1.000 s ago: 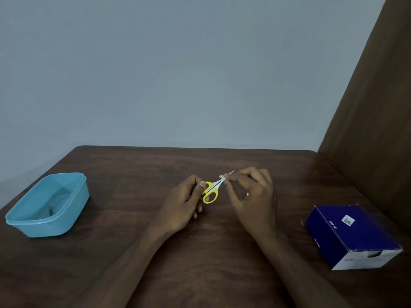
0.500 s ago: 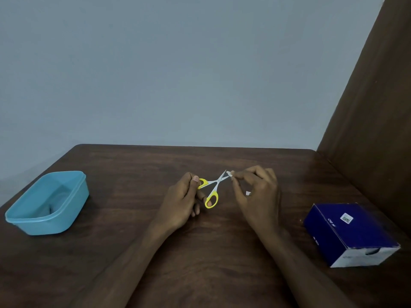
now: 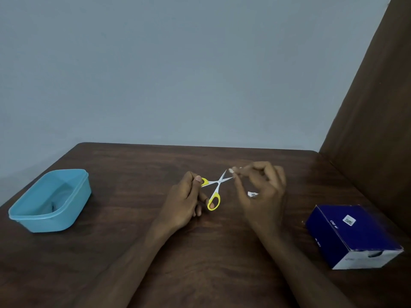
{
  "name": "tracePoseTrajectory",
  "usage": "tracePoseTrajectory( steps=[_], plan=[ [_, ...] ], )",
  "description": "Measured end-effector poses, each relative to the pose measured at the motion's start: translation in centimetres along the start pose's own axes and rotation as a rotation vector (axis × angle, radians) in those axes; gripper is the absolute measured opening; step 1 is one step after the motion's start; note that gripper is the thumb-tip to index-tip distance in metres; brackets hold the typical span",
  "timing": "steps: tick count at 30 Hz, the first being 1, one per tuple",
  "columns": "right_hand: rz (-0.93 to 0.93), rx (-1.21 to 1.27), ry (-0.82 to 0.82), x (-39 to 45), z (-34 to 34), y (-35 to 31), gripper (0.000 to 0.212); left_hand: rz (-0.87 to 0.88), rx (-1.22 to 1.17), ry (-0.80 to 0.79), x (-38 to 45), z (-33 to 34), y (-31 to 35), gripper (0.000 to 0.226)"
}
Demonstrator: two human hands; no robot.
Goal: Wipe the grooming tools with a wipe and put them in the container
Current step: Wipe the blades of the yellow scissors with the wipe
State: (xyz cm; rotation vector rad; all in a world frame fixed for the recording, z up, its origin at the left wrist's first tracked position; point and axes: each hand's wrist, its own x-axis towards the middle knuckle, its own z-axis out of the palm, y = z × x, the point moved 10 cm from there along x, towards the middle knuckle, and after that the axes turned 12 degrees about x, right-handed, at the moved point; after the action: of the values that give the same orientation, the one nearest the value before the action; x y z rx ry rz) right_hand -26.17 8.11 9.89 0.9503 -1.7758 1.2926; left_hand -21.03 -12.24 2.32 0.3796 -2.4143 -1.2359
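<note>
Scissors spread open at frame centre.
Your left hand [image 3: 182,201] grips the scissors [image 3: 215,189]; your right hand [image 3: 262,192] pinches a wipe [image 3: 234,172] at the blade tips.

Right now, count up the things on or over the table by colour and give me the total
Blue: 2, the light blue container and the dark blue box
Yellow: 1, the scissors
White: 1, the wipe
Total: 4
</note>
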Motion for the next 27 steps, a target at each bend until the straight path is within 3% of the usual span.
tracePoseTrajectory(
  steps=[2,4,8,11,14,17,20,23,27],
  plan=[
    [-0.113,-0.054,-0.136,-0.3,1.9,-1.6,0.005,0.018,0.017,0.002,0.0,-0.1,0.2,0.03],
    [-0.093,-0.126,-0.226,-0.6,3.1,-0.7,0.006,0.028,0.032,0.0,0.0,-0.1,0.3,0.029],
    [0.05,-0.173,-0.12,-0.2,1.2,2.1,0.004,0.027,0.044,0.013,0.1,-0.1,0.1,0.027],
    [-0.06,-0.137,-0.036,0.0,0.2,-0.2,0.002,0.013,0.051,0.022,0.2,-0.2,0.0,0.027],
    [-0.188,-0.152,-0.156,-0.4,1.7,-2.6,0.007,0.011,0.048,0.021,0.1,-0.2,0.1,0.029],
    [-0.096,-0.206,-0.25,-0.6,2.7,-0.4,0.008,0.008,0.048,0.016,0.1,-0.1,0.0,0.028],
    [0.031,-0.192,-0.148,-0.2,1.2,1.6,0.005,0.0,0.051,0.014,0.3,0.0,-0.2,0.027],
    [-0.033,-0.142,-0.022,0.2,-0.1,-0.2,0.001,0.009,0.072,0.015,0.3,0.0,-0.1,0.027],
    [-0.065,-0.117,-0.232,-0.6,3.0,-1.3,0.005,0.06,0.109,0.008,0.1,0.0,0.3,0.028]
  ],
)
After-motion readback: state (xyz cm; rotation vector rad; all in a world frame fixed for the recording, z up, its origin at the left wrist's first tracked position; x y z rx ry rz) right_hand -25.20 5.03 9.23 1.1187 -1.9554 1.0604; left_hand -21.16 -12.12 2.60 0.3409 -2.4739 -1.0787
